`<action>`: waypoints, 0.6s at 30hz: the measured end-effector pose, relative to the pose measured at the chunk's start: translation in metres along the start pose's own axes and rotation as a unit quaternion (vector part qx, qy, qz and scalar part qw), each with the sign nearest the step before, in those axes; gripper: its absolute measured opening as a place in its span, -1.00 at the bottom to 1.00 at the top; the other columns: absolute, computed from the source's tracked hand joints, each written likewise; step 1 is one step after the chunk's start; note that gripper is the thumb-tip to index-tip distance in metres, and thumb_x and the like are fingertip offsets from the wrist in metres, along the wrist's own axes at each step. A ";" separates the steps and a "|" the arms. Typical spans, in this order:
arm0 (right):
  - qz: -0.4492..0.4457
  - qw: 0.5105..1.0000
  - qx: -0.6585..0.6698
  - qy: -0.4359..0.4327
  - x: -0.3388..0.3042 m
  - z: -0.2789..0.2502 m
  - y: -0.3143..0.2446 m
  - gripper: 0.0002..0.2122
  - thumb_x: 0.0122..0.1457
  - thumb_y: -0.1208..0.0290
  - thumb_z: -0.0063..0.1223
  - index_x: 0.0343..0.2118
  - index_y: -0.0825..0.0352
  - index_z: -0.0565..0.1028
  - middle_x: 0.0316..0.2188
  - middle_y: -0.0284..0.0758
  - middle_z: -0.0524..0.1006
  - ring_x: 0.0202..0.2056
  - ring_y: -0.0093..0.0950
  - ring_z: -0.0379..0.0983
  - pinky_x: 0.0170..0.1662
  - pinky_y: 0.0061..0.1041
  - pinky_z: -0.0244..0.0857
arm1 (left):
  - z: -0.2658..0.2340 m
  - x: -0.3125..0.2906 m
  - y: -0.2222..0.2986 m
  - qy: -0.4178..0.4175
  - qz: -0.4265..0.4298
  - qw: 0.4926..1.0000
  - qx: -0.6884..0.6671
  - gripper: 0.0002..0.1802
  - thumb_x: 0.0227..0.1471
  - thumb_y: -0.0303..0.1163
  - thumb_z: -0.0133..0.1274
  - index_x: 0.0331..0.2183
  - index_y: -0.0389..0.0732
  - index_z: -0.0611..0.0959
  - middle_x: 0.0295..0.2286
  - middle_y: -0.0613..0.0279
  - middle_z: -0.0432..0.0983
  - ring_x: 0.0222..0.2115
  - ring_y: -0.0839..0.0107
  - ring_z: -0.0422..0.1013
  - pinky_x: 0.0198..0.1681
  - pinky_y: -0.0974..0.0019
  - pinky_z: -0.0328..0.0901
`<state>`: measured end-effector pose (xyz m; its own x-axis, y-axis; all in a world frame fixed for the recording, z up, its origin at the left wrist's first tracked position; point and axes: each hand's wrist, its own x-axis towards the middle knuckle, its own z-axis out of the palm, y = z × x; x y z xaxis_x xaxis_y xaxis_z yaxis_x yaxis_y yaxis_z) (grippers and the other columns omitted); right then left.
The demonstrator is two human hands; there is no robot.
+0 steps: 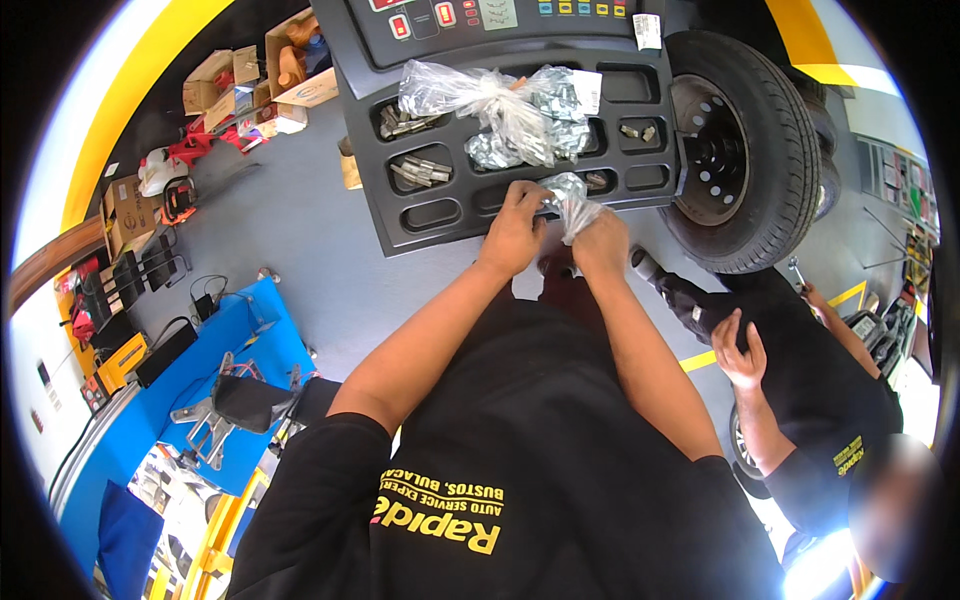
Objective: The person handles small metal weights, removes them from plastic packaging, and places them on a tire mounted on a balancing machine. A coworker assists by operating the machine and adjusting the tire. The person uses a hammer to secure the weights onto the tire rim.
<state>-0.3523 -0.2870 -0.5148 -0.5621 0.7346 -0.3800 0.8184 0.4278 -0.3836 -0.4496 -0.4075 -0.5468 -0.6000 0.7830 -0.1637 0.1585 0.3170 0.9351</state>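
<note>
A small clear plastic bag [572, 203] with shiny contents hangs between my two hands over the tray's near edge. My left hand [515, 230] pinches its left side, thumb and fingers together. Wrapped round the bag's gathered end is my right hand [603, 243], closed like a fist. Just beyond lies a larger knotted clear plastic bag [515, 110], full of small silvery metal pieces, on the black moulded tray [385, 215] of a wheel balancer. Loose metal wheel weights [422, 171] fill a left compartment; a few small pieces [638, 132] sit in a right one.
A tyre on a steel wheel [745, 150] stands against the machine's right side. Another person's hand [740, 350] is raised to my right. At left are a blue cabinet [215, 370], cardboard boxes [215, 85] and a chainsaw-like tool [178, 195]. The control panel [440, 20] is at the far side.
</note>
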 end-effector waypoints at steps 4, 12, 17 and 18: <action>-0.008 0.998 0.060 0.025 0.007 0.000 -0.007 -0.67 0.25 0.15 0.02 -0.30 0.34 0.65 -0.32 0.03 0.62 -0.20 0.04 0.55 -0.12 -0.08 0.40 | 0.007 0.000 0.001 0.032 -0.018 0.998 -0.041 -0.55 -0.03 -0.75 0.06 -0.05 -0.30 0.54 -0.06 0.08 0.36 -0.11 0.24 0.52 -0.02 0.26 0.45; -0.042 0.996 0.081 -0.007 0.011 0.001 -0.004 -0.74 0.18 0.27 0.05 -0.28 0.36 0.64 -0.26 0.04 0.62 -0.17 0.06 0.54 -0.10 -0.06 0.38 | 0.005 0.005 -0.003 0.046 -0.025 0.998 -0.020 -0.63 0.00 -0.72 0.05 -0.09 -0.36 0.56 -0.08 0.07 0.39 -0.17 0.24 0.55 -0.08 0.25 0.47; -0.042 0.999 0.027 0.002 0.019 0.016 0.003 -0.77 0.16 0.34 0.06 -0.27 0.37 0.64 -0.22 -0.01 0.62 -0.19 0.09 0.53 -0.11 -0.07 0.39 | 0.001 0.005 -0.004 0.054 -0.010 0.998 0.023 -0.64 0.00 -0.68 0.08 -0.10 -0.30 0.60 -0.08 0.09 0.41 -0.18 0.25 0.53 -0.11 0.26 0.47; -0.047 0.999 0.009 -0.001 0.020 0.016 0.006 -0.78 0.16 0.34 0.06 -0.27 0.37 0.64 -0.23 -0.01 0.62 -0.20 0.08 0.54 -0.12 -0.08 0.39 | 0.000 0.005 -0.004 0.050 -0.010 0.998 0.025 -0.64 0.00 -0.66 0.08 -0.10 -0.28 0.61 -0.09 0.10 0.41 -0.18 0.24 0.52 -0.12 0.26 0.47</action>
<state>-0.3607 -0.2780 -0.5384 -0.6360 0.6906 -0.3444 0.7604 0.4849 -0.4320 -0.4531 -0.4041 -0.5513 -0.6782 0.7198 -0.1481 0.1829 0.3606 0.9146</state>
